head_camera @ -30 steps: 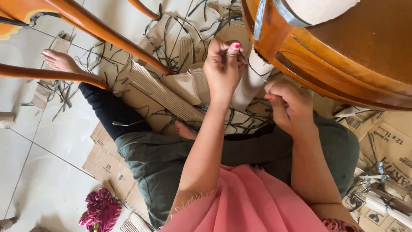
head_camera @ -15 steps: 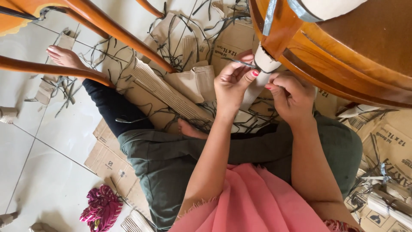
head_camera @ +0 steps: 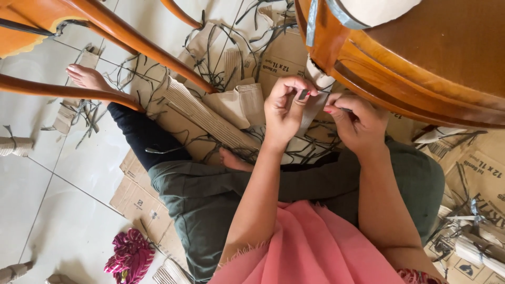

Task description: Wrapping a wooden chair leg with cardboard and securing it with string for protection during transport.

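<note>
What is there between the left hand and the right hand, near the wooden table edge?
In the head view, a grey strip runs between the left hand and the right hand, just under the wooden table edge; both hands' fingers pinch it.

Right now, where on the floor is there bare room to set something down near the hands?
Bare tile lies at the left, between the cardboard sheet, the magenta cloth and the paper roll. Around the left hand and right hand it is crowded: corrugated wrap, grey strips and the wooden table.
</note>
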